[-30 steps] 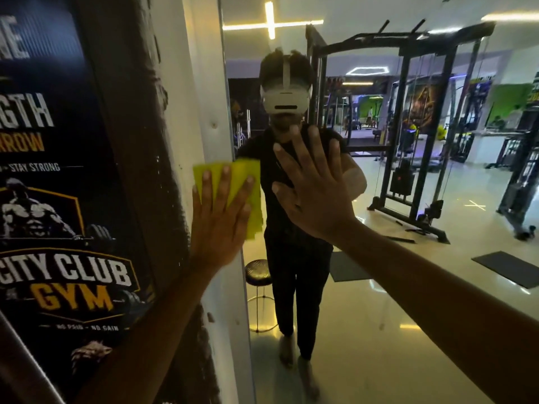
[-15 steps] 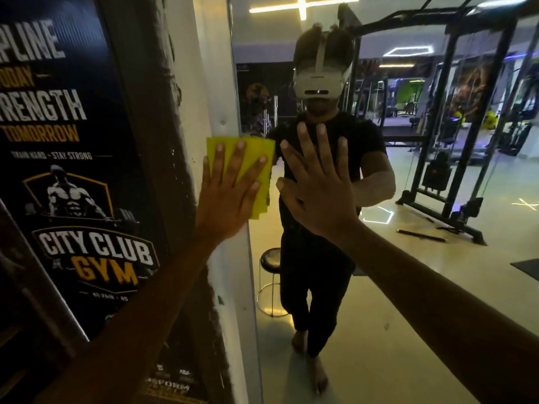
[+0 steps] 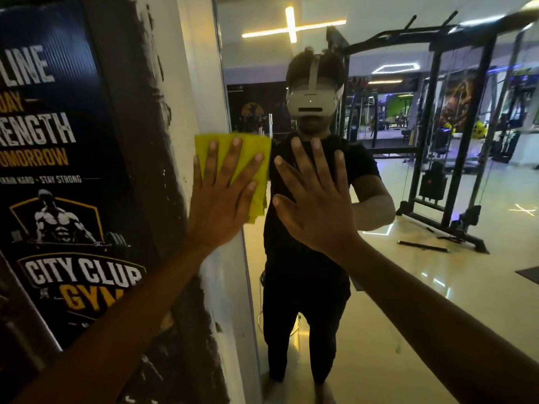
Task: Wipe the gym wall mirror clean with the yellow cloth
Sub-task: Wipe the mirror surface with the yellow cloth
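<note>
The folded yellow cloth [image 3: 250, 153] lies flat against the left edge of the wall mirror [image 3: 437, 287], overlapping the white frame strip [image 3: 201, 83]. My left hand [image 3: 221, 196] presses it to the glass with the palm flat and the fingers spread over it. My right hand [image 3: 315, 205] rests flat on the mirror just right of the cloth, fingers apart and holding nothing. The mirror reflects a person in black clothes wearing a headset, and the gym behind.
A dark "City Club Gym" poster [image 3: 58, 170] covers the wall left of the mirror, beside a rough dark painted band [image 3: 140, 141]. Reflected in the glass are a black cable machine [image 3: 455, 170], a small stool and a shiny floor.
The view has swung slightly. Both hands stay pressed on the glass, with the cloth still at the mirror's left edge and shifted only a little.
</note>
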A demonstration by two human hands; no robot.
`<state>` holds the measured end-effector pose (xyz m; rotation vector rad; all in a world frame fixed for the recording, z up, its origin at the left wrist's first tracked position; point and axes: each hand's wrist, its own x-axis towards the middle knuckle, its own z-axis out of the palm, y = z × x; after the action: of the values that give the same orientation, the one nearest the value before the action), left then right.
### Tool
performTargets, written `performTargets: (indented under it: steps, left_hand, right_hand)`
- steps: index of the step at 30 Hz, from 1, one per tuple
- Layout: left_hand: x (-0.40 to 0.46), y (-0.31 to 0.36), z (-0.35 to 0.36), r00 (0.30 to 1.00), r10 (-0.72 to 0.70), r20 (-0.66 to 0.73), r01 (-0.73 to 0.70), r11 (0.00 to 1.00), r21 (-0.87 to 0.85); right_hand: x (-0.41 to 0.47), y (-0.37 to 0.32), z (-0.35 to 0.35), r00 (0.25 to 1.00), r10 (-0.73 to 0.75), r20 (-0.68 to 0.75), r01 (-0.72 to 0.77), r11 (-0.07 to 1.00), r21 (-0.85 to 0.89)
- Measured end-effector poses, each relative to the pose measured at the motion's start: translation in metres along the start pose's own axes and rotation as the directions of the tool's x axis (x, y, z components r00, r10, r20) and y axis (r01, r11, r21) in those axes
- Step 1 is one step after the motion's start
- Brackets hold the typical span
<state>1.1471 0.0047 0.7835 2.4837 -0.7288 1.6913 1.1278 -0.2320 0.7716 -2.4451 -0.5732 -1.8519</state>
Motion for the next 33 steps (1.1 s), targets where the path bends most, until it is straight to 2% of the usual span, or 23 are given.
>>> performTargets:
  steps: [4, 10, 13, 16, 19, 21, 24, 27, 30, 33]
  left_hand:
    - [0.047, -0.019, -0.014, 0.996, 0.056, -0.071, -0.057, 0.998, -0.009]
    - [-0.022, -0.002, 0.003, 0.997, 0.062, 0.045, -0.062, 0.998, 0.002]
    - [0.028, -0.023, -0.014, 0.995, 0.095, -0.036, -0.095, 0.995, 0.015]
    - [0.089, -0.039, -0.032, 0.99, 0.039, -0.132, -0.041, 0.999, -0.015]
    - [0.083, -0.03, -0.025, 0.986, -0.007, -0.166, -0.003, 0.998, -0.065]
    - [0.046, -0.018, -0.014, 0.994, 0.03, -0.107, -0.037, 0.997, -0.064]
    - [0.022, -0.021, -0.012, 0.993, 0.109, -0.033, -0.11, 0.994, -0.007]
    - [0.086, -0.04, -0.033, 0.983, 0.118, -0.143, -0.117, 0.993, 0.017]
    - [0.156, -0.056, -0.058, 0.977, 0.022, -0.212, -0.033, 0.998, -0.049]
    - [0.143, -0.051, -0.048, 0.976, 0.029, -0.217, -0.041, 0.998, -0.053]
  right_hand:
    - [0.0, 0.0, 0.001, 1.0, -0.004, -0.009, 0.003, 1.0, -0.008]
    - [0.001, -0.002, -0.002, 0.999, -0.008, -0.042, 0.007, 1.0, -0.011]
    - [0.006, -0.005, -0.004, 0.998, 0.014, -0.068, -0.015, 1.0, -0.003]
    - [0.036, -0.006, -0.009, 0.992, 0.043, -0.12, -0.047, 0.998, -0.03]
    - [0.087, -0.001, -0.022, 0.984, 0.061, -0.17, -0.061, 0.998, 0.01]
    - [0.118, 0.004, -0.033, 0.984, 0.071, -0.163, -0.066, 0.997, 0.035]
    - [0.147, 0.01, -0.045, 0.992, 0.027, -0.121, -0.03, 0.999, -0.019]
    - [0.169, 0.014, -0.047, 0.996, -0.021, -0.091, 0.016, 0.998, -0.059]
    - [0.194, 0.017, -0.048, 0.997, -0.044, -0.068, 0.035, 0.992, -0.12]
    - [0.222, 0.023, -0.056, 0.997, -0.039, -0.07, 0.028, 0.988, -0.155]
